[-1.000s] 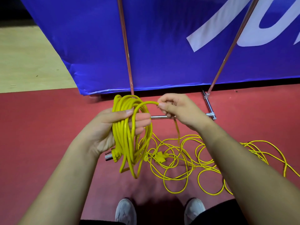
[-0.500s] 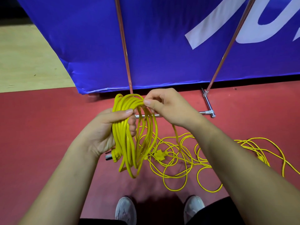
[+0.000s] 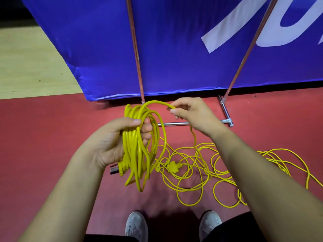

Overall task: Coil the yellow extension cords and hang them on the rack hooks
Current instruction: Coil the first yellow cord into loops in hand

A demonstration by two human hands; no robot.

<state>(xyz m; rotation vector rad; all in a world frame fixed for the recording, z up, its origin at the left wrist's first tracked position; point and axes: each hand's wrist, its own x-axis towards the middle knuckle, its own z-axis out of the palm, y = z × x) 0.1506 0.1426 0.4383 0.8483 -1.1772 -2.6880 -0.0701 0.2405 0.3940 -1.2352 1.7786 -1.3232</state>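
My left hand (image 3: pixel 113 138) grips a bundle of yellow cord loops (image 3: pixel 139 145) upright, thumb across the top; the cord's plug (image 3: pixel 120 167) sticks out below the palm. My right hand (image 3: pixel 190 114) pinches the same cord just right of the bundle, and a fresh arc runs from the pinch over to the bundle's top. From the right hand the cord drops to a loose tangle of yellow cord (image 3: pixel 209 172) spread on the red floor, with a yellow connector (image 3: pixel 173 167) lying in it. No rack hooks are in view.
The metal rack's base bar (image 3: pixel 174 123) and two slanted poles (image 3: pixel 138 67) stand right behind my hands. A blue banner (image 3: pixel 174 41) hangs behind the poles. My two shoes (image 3: pixel 136 226) are at the bottom edge, on the red floor (image 3: pixel 43 137).
My right hand laid a loop onto the bundle, then drew back to the right with a new length of cord. The floor tangle shifted slightly. My left hand kept its grip.
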